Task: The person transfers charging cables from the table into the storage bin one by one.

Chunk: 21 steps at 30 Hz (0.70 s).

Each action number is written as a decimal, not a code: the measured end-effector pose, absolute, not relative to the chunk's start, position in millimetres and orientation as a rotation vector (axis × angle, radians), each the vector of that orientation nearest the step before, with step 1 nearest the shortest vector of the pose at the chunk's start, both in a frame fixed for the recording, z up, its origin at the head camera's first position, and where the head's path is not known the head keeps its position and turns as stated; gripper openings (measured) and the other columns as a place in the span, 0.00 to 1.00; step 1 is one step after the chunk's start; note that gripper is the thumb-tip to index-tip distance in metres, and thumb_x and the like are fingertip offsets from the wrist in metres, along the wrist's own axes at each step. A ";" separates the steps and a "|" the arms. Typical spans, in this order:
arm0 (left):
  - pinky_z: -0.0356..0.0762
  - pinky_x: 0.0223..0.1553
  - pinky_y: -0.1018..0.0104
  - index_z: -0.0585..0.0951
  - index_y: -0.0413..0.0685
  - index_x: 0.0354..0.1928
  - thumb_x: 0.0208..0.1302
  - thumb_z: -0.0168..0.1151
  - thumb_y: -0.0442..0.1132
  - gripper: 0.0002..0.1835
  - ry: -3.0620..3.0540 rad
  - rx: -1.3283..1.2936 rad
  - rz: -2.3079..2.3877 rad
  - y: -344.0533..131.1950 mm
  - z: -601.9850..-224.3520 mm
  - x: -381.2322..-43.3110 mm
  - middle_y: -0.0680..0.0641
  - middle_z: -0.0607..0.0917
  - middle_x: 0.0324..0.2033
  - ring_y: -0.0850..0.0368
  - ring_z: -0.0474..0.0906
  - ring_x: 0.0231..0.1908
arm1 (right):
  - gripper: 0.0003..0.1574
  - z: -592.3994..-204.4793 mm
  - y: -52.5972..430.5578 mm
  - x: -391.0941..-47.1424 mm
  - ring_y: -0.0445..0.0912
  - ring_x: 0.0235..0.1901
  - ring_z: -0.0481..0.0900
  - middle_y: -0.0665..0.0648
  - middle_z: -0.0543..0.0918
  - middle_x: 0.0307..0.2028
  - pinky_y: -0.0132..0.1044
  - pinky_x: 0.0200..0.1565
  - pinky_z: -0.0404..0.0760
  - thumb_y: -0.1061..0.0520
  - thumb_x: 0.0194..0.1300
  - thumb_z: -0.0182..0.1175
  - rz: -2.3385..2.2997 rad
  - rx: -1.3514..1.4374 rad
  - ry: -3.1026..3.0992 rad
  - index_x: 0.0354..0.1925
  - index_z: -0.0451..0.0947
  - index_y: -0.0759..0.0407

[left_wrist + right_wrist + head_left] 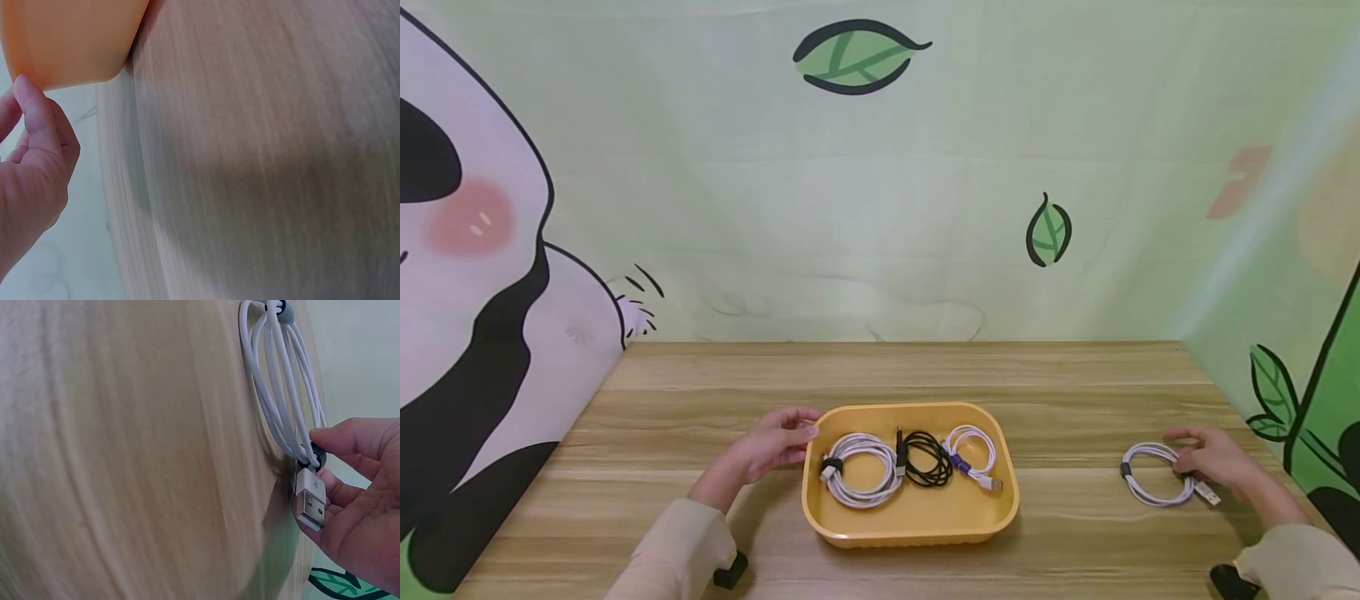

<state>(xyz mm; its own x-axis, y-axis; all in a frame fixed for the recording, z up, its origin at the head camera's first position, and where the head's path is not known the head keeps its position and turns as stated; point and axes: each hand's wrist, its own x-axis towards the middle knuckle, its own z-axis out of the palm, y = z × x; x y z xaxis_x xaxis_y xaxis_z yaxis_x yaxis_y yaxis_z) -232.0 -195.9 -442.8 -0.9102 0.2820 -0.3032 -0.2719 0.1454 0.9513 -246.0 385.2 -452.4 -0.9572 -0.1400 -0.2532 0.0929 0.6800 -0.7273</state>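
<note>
My left hand (772,440) is at the left end of a yellow plastic tray (910,537), with thumb and fingers gripping its rim; the left wrist view shows fingertips on the edge of the tray (75,44). Inside the tray lie a thick white coiled cable (850,503), a black coiled cable (934,482) and a thin white coiled cable (992,457) with a blue tie. To the right, my right hand (1213,457) pinches a white coiled USB cable (1138,493). In the right wrist view, its thumb presses near a dark tie beside the USB plug (310,500).
A wood-grain table (715,375) carries the tray. Behind it hangs a pale green printed cloth (925,250) with leaves and a panda. Dark devices sit at both wrists, below cream sleeves (673,542).
</note>
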 end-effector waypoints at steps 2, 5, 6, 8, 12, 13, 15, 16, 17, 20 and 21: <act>0.74 0.31 0.74 0.62 0.31 0.56 0.63 0.51 0.36 0.23 2.022 0.009 1.817 -195.9 -442.4 -231.5 0.48 0.72 0.38 0.63 0.71 0.30 | 0.33 -451.7 384.9 -245.2 0.40 0.22 0.70 0.53 0.74 0.25 0.33 0.24 0.72 0.68 0.51 0.52 -1.162 -0.034 2.593 0.54 0.54 0.82; 0.74 0.31 0.74 0.61 0.31 0.57 0.63 0.50 0.36 0.23 2.025 0.015 1.817 -195.9 -442.0 -230.9 0.48 0.72 0.38 0.63 0.71 0.30 | 0.34 -451.2 384.5 -244.5 0.41 0.22 0.71 0.53 0.73 0.26 0.34 0.24 0.73 0.68 0.52 0.52 -1.184 -0.030 2.564 0.55 0.53 0.81; 0.74 0.31 0.74 0.61 0.31 0.57 0.63 0.50 0.36 0.23 2.025 0.014 1.818 -196.0 -441.9 -230.9 0.48 0.72 0.38 0.63 0.71 0.30 | 0.34 -451.0 384.2 -244.3 0.41 0.22 0.71 0.53 0.74 0.26 0.34 0.24 0.73 0.67 0.52 0.52 -1.192 -0.028 2.553 0.55 0.53 0.81; 0.74 0.31 0.74 0.61 0.31 0.57 0.63 0.50 0.36 0.23 2.022 0.014 1.819 -196.1 -441.9 -230.8 0.48 0.73 0.37 0.63 0.71 0.29 | 0.34 -450.5 383.8 -244.0 0.40 0.21 0.70 0.52 0.74 0.25 0.33 0.23 0.72 0.67 0.53 0.51 -1.205 -0.022 2.536 0.56 0.52 0.80; 0.74 0.31 0.74 0.61 0.31 0.57 0.63 0.50 0.35 0.23 2.015 0.019 1.820 -196.6 -442.2 -231.0 0.49 0.73 0.37 0.63 0.71 0.30 | 0.34 -449.6 383.3 -243.7 0.39 0.19 0.69 0.52 0.74 0.25 0.32 0.21 0.71 0.67 0.54 0.49 -1.240 -0.013 2.496 0.57 0.51 0.79; 0.74 0.31 0.74 0.61 0.31 0.57 0.63 0.50 0.35 0.23 2.014 0.020 1.820 -196.6 -442.0 -231.0 0.49 0.73 0.37 0.63 0.71 0.30 | 0.33 -449.3 383.3 -243.7 0.39 0.19 0.69 0.52 0.74 0.25 0.32 0.21 0.71 0.67 0.54 0.49 -1.249 -0.014 2.485 0.57 0.51 0.79; 0.74 0.31 0.74 0.61 0.31 0.57 0.63 0.49 0.35 0.23 2.014 0.020 1.818 -196.6 -442.2 -231.2 0.49 0.73 0.37 0.63 0.71 0.30 | 0.33 -448.6 383.2 -244.0 0.39 0.19 0.70 0.52 0.75 0.24 0.33 0.22 0.71 0.67 0.54 0.49 -1.269 -0.004 2.463 0.57 0.51 0.79; 0.74 0.31 0.74 0.61 0.31 0.57 0.63 0.50 0.35 0.23 2.015 0.018 1.816 -196.6 -442.3 -231.4 0.49 0.73 0.37 0.63 0.71 0.30 | 0.33 -448.3 383.0 -244.1 0.39 0.20 0.70 0.52 0.75 0.24 0.33 0.23 0.71 0.67 0.55 0.49 -1.278 -0.008 2.452 0.56 0.52 0.80; 0.74 0.31 0.74 0.61 0.31 0.57 0.63 0.50 0.36 0.23 2.015 0.017 1.815 -196.5 -442.2 -231.4 0.49 0.73 0.37 0.63 0.71 0.30 | 0.32 -447.8 382.8 -244.4 0.40 0.20 0.70 0.52 0.75 0.24 0.33 0.23 0.72 0.67 0.55 0.49 -1.285 -0.001 2.442 0.56 0.52 0.79; 0.75 0.31 0.74 0.61 0.31 0.57 0.63 0.50 0.36 0.23 2.016 0.010 1.812 -196.2 -442.6 -231.7 0.49 0.73 0.36 0.63 0.71 0.30 | 0.31 -447.2 381.7 -245.2 0.40 0.21 0.70 0.51 0.75 0.24 0.34 0.24 0.72 0.67 0.55 0.49 -1.296 0.000 2.429 0.56 0.53 0.80; 0.75 0.32 0.74 0.61 0.31 0.57 0.63 0.50 0.36 0.23 2.015 0.009 1.811 -196.2 -442.7 -231.7 0.49 0.73 0.36 0.63 0.71 0.30 | 0.31 -447.1 381.0 -245.2 0.40 0.21 0.71 0.51 0.74 0.24 0.34 0.24 0.72 0.67 0.56 0.49 -1.298 0.000 2.429 0.55 0.53 0.80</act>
